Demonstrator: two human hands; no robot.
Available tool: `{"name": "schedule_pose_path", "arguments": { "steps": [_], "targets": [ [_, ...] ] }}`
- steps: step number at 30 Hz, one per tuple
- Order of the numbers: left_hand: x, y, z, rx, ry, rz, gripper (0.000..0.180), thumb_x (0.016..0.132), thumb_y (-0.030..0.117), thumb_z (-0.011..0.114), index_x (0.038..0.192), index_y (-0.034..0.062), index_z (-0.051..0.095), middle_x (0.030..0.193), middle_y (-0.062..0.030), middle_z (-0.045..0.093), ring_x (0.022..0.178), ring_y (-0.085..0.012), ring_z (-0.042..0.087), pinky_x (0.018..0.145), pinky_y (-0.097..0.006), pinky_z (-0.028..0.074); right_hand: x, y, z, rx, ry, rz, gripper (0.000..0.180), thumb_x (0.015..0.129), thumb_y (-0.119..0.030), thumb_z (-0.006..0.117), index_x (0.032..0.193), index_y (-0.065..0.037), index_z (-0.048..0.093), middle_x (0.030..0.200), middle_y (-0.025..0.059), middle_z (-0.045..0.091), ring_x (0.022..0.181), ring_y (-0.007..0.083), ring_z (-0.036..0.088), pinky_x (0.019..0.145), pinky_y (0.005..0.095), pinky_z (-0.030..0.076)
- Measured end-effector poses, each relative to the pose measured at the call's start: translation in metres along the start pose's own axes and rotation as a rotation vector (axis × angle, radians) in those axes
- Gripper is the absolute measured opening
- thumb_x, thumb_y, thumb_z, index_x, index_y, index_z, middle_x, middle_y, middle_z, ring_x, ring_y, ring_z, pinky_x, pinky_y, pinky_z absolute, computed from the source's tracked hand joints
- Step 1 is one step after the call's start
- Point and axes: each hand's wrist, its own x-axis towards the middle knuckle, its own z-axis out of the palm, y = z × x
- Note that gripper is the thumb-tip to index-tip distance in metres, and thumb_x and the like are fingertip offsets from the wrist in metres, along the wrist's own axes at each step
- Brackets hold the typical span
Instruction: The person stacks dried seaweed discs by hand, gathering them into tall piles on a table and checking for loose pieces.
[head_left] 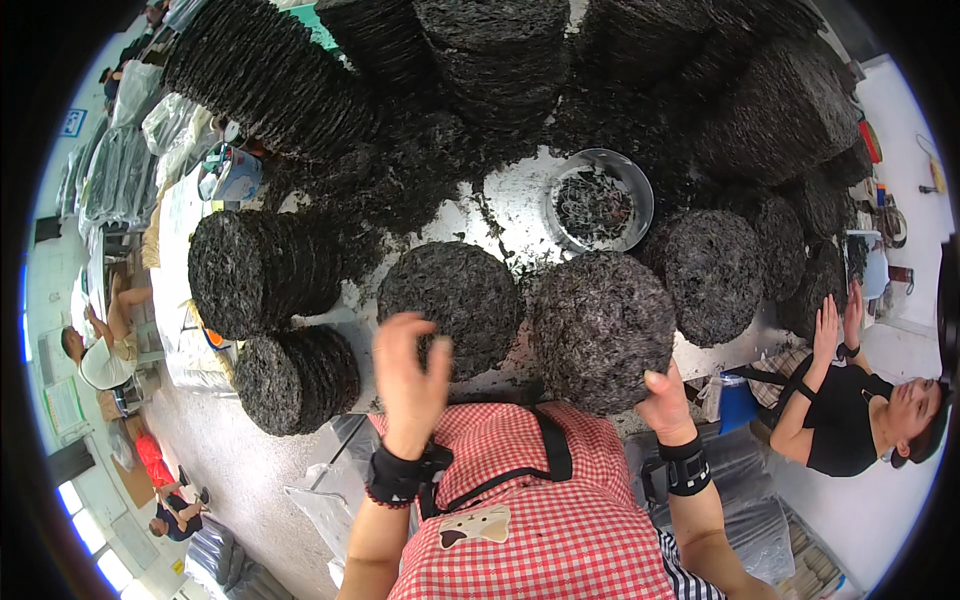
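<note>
Wearer's two hands (412,375), one round metal pan (641,198), one checked apron (565,525), dark discs (605,330) beyond counting

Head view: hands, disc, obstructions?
Right hand at edge of black round fibrous disc, grip unclear. Left hand open, blurred. Round silver metal pan just beyond disc.

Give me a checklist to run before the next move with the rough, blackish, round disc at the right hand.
1. Right hand at the rough, blackish, round disc: ok, thumb by its lower right edge.
2. Firm grip: cannot tell, the fingers are mostly hidden.
3. Left hand free: ok, fingers spread, nothing visible in it.
4. Round, shiny metal bowl upright: ok, with loose scraps inside.
5. Silvery tabletop free of debris: not ok, dark flakes litter it.
6. Co-worker's bare hands away from the disc: ok, raised at far right.
</note>
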Motion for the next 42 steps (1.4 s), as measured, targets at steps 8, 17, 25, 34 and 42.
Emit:
{"name": "schedule_pose_path", "arguments": {
  "steps": [8, 17, 25, 34, 42],
  "targets": [
    [-0.004, 0.11, 0.036, -0.476, -0.505, 0.083, 0.051, 0.065, 0.028, 0.084, 0.096, 0.0021, 0.051, 0.122, -0.021, 0.044, 0.099, -0.0391, 0.056, 0.079, -0.04, 0.051, -0.003, 0.017, 0.022, -0.336, -0.16, -0.021, 0.081, 0.06, -0.024, 0.091, 0.125, 0.001, 0.049, 0.118, 0.0066, 0.058, 0.107, 0.0159, 0.056, 0.096, 0.0318, 0.046],
    [0.005, 0.062, -0.004, -0.975, -0.521, -0.298, 0.026, 0.084, 0.003, 0.058, 0.109, 0.0019, 0.051, 0.112, -0.0062, 0.056, 0.097, -0.0116, 0.053, 0.083, -0.027, 0.045, -0.005, -0.003, 0.014, -0.077, -0.046, 0.056, 0.054, 0.076, -0.008, 0.068, 0.126, 0.001, 0.049, 0.117, 0.0098, 0.06, 0.104, 0.021, 0.06, 0.095, 0.0349, 0.047],
    [-0.006, -0.012, -0.029, -1.443, 0.06, -0.581, 0.03, 0.098, 0.006, 0.042, 0.127, -0.0016, 0.047, 0.123, -0.0091, 0.056, 0.112, -0.0176, 0.055, 0.096, -0.033, 0.045, -0.01, -0.031, -0.026, 0.191, 0.214, 0.032, 0.043, 0.075, -0.027, 0.058, 0.111, -0.002, 0.062, 0.108, 0.0115, 0.066, 0.097, 0.0279, 0.063, 0.086, 0.0428, 0.051],
    [-0.009, -0.017, -0.033, -1.412, 0.031, -0.56, 0.029, 0.099, 0.007, 0.043, 0.127, 0.0002, 0.048, 0.122, -0.0085, 0.057, 0.109, -0.0169, 0.056, 0.093, -0.033, 0.047, -0.011, -0.021, -0.032, 0.146, 0.229, 0.029, 0.053, 0.074, -0.033, 0.058, 0.116, 0.0, 0.057, 0.109, 0.0125, 0.065, 0.096, 0.0292, 0.064, 0.086, 0.0412, 0.052],
    [-0.011, -0.027, -0.034, -1.401, 0.07, -0.577, 0.028, 0.099, 0.006, 0.044, 0.126, 0.0008, 0.049, 0.12, -0.0078, 0.058, 0.108, -0.0161, 0.057, 0.093, -0.032, 0.048, -0.01, -0.018, -0.034, 0.17, 0.236, 0.036, 0.047, 0.074, -0.031, 0.057, 0.111, -0.002, 0.061, 0.108, 0.0112, 0.066, 0.095, 0.0274, 0.063, 0.085, 0.0403, 0.052]
  ]
}}
